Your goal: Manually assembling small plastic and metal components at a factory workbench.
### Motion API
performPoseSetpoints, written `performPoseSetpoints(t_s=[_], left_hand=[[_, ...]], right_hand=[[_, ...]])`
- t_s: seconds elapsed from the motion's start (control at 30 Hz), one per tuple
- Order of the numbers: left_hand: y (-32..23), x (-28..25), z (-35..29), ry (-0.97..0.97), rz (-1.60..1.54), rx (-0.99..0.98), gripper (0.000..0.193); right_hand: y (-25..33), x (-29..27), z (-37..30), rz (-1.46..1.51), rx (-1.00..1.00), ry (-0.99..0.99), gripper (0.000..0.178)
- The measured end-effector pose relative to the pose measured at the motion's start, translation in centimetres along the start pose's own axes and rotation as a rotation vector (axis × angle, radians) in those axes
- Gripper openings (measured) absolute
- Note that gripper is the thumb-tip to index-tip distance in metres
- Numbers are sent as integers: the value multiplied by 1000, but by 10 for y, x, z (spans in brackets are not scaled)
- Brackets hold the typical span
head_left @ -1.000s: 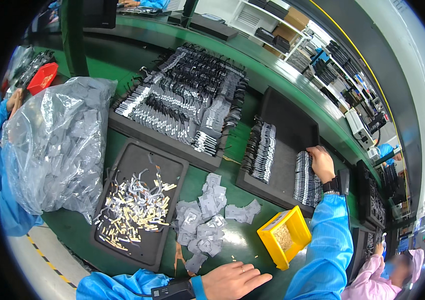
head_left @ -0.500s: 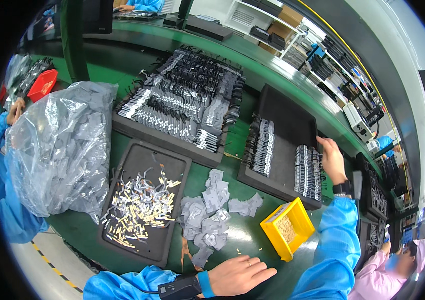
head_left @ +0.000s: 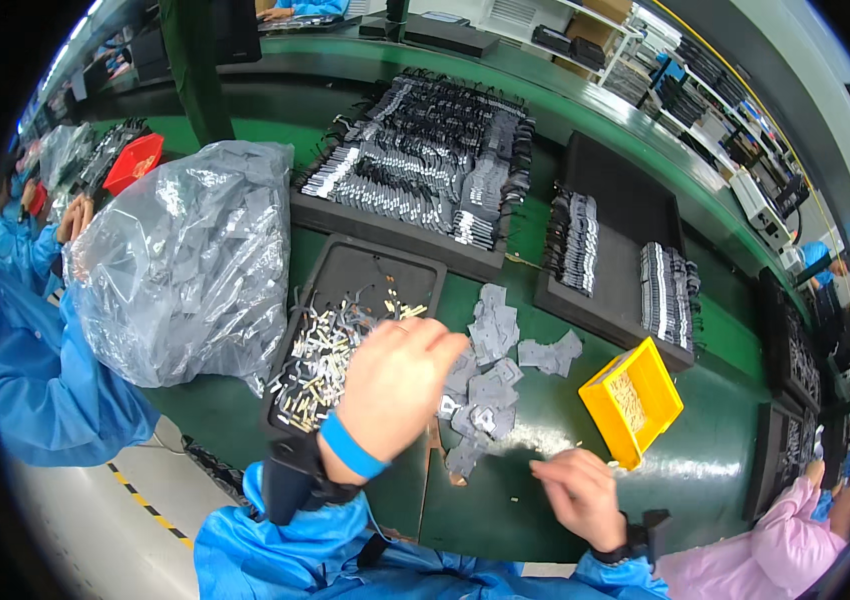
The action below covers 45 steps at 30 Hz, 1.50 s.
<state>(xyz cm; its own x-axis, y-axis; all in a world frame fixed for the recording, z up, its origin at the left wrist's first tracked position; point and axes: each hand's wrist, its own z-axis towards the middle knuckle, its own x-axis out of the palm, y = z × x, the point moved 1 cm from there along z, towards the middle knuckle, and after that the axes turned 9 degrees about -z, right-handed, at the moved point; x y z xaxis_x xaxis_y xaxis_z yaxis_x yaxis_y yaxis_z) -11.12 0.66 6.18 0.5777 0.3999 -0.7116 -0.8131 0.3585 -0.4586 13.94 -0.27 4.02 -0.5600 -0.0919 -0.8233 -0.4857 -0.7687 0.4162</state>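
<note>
My left hand (head_left: 395, 385) is raised over the near side of the green table (head_left: 735, 345). It hangs between a black tray (head_left: 370, 268) of small silver and gold metal pieces (head_left: 317, 352) and a loose pile of flat grey parts (head_left: 493, 325). Its fingers curl downward and hide their tips. My right hand (head_left: 580, 495) sits low near the table's front edge, fingers drawn together in a pinch, with nothing visible in them. A yellow bin (head_left: 635, 400) of tiny gold parts stands just beyond it.
A bulging clear bag (head_left: 185, 260) of grey parts lies at the left. Beyond are a large tray (head_left: 425, 160) packed with black and silver parts and a black tray (head_left: 615, 190) holding two rows. Another person's blue sleeve (head_left: 35, 330) is at left, a pink-clad person (head_left: 775, 550) lower right.
My right hand left the rows in the far tray and came back to the front edge. My left hand rose off the table toward the metal pieces. My view swung left.
</note>
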Motion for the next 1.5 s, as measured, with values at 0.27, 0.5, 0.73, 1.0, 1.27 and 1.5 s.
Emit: performPoseSetpoints(t_s=[0.27, 0.5, 0.73, 1.0, 1.27, 1.5], left_hand=[[42, -61, -53, 45, 79, -224, 20], [37, -27, -61, 80, -1, -172, 39], [46, -27, -53, 45, -42, -137, 7], [50, -40, -50, -227, -678, -665, 14], [45, -38, -52, -165, -983, -665, 32], [38, -35, -49, -212, -1118, -581, 19]], right_hand=[[11, 44, -11, 223, 106, 11, 20], [8, 46, -11, 217, 214, -17, 17], [10, 46, -9, 240, 260, 9, 18], [8, 44, -11, 237, 244, -14, 14], [7, 41, -11, 285, 217, -3, 19], [16, 36, -4, 370, 291, 9, 15]])
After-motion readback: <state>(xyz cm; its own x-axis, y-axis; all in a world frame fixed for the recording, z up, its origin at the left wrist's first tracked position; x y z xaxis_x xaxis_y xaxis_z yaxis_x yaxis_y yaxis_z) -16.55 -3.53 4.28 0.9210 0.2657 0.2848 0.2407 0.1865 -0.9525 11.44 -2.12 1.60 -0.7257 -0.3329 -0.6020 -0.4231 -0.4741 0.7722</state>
